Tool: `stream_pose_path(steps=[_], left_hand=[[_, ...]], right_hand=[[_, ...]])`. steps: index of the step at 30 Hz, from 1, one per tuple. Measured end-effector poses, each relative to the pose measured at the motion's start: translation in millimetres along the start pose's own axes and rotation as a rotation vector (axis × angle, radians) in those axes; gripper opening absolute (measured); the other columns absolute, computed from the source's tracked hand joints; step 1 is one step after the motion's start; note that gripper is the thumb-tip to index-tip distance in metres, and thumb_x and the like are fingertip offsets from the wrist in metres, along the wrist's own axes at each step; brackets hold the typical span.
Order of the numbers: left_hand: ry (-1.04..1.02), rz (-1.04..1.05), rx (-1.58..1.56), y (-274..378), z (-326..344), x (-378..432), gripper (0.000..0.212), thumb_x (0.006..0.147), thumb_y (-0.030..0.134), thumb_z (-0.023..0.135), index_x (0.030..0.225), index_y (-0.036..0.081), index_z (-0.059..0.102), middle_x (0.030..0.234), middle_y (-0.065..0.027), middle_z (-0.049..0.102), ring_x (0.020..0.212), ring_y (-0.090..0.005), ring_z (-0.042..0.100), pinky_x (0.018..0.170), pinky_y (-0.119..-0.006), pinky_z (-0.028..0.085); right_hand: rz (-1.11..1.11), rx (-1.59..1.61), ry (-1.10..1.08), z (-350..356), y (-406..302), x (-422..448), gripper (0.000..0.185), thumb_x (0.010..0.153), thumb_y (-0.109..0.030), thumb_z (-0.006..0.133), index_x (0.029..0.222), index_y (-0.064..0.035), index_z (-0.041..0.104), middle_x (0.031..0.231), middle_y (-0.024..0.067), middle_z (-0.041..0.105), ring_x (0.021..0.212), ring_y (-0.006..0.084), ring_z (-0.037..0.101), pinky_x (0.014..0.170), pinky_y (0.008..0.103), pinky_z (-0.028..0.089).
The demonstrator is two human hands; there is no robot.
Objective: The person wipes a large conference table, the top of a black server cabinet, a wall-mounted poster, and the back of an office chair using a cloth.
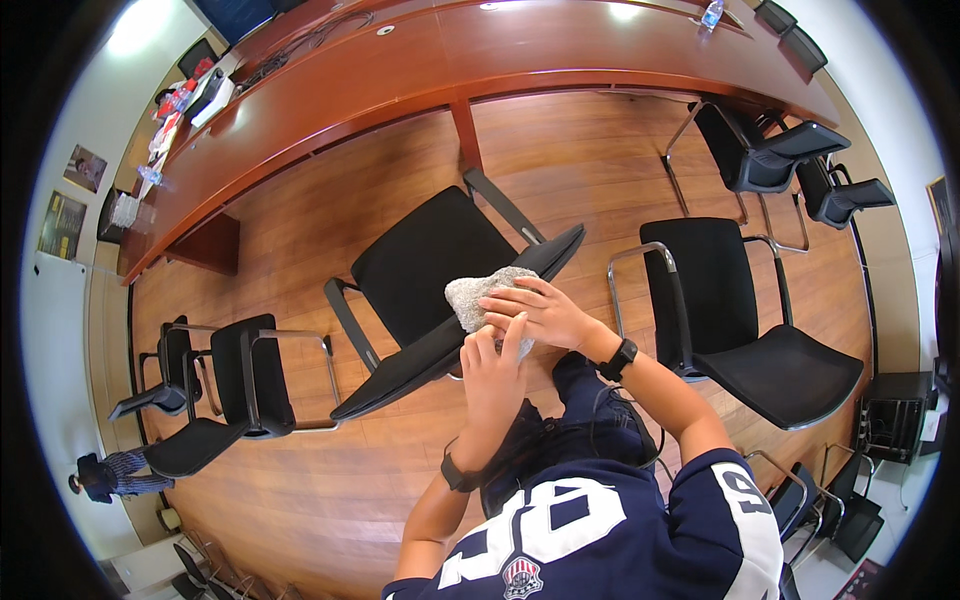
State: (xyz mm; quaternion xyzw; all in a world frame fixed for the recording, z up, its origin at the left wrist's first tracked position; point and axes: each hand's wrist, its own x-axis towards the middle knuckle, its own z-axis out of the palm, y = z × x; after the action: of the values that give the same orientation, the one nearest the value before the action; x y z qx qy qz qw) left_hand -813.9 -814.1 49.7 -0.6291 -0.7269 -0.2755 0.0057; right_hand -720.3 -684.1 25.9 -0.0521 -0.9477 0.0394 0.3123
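Note:
A light grey cloth (pixel 469 296) lies over the top edge of the backrest (pixel 420 367) of a black office chair, whose seat (pixel 439 259) is beyond it. My right hand (pixel 544 311) grips the cloth, fingers spread across it against the backrest. Just below and to the left, my left hand (pixel 491 367) reaches to the cloth's near side, its fingertips close to the right hand. Its thumb and palm are hidden, so its hold on the cloth cannot be told. Each wrist wears a black band.
A long reddish wooden table (pixel 420 71) spans the far side, bearing cables (pixel 300 45) and a plastic bottle (pixel 712 15). Black chairs stand to the right (pixel 701 292) and left (pixel 251 375) on the wood floor (pixel 360 480). A person (pixel 112 476) is at the far left.

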Motion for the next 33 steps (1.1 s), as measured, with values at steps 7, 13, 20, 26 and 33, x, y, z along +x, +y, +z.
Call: stream_pose_path(steps=[7,13,20,26,33], left_hand=[[-0.071,-0.040,0.010,36,14,56,0.068,0.061,0.004,0.071,0.124,0.010,0.044,0.098,-0.0146,0.045,0.090,-0.0319,0.049,0.079,-0.040,0.044],[-0.083,0.029,0.030,55,51,99,0.073,0.062,0.009,0.072,0.128,0.010,0.039,0.104,-0.0173,0.046,0.093,-0.0346,0.048,0.080,-0.042,0.043],[-0.061,-0.095,0.183,63,92,133,0.088,0.073,0.033,0.070,0.139,0.001,0.021,0.135,-0.0206,0.035,0.125,-0.0340,0.034,0.100,-0.040,0.032],[-0.126,-0.177,0.242,57,98,136,0.034,0.079,0.032,0.062,0.098,0.004,0.061,0.076,-0.0117,0.063,0.070,-0.0280,0.062,0.061,-0.038,0.049],[-0.062,-0.202,0.294,44,113,127,0.024,0.080,0.030,0.060,0.084,0.006,0.061,0.074,-0.0077,0.062,0.068,-0.0246,0.060,0.061,-0.036,0.048]], right_hand=[[0.052,0.107,0.017,-26,52,-6,0.034,0.075,-0.013,0.058,0.108,-0.0126,0.057,0.121,0.0043,0.054,0.116,0.0221,0.047,0.101,0.0368,0.035],[0.194,0.324,0.069,-36,97,-30,0.034,0.074,-0.013,0.057,0.108,-0.0098,0.058,0.114,0.0052,0.057,0.114,0.0232,0.048,0.099,0.0368,0.037],[0.460,-0.076,-0.098,-57,219,-113,0.046,0.068,-0.006,0.059,0.114,-0.0067,0.051,0.102,0.0098,0.059,0.094,0.0278,0.056,0.081,0.0376,0.043],[0.953,0.121,0.097,-73,227,-235,0.052,0.059,-0.005,0.071,0.109,-0.0064,0.055,0.102,0.0161,0.061,0.094,0.0356,0.056,0.080,0.0395,0.047],[1.041,0.556,-0.157,-64,182,-253,0.037,0.071,-0.003,0.063,0.108,-0.0039,0.058,0.100,0.0161,0.063,0.099,0.0311,0.059,0.084,0.0347,0.046]])
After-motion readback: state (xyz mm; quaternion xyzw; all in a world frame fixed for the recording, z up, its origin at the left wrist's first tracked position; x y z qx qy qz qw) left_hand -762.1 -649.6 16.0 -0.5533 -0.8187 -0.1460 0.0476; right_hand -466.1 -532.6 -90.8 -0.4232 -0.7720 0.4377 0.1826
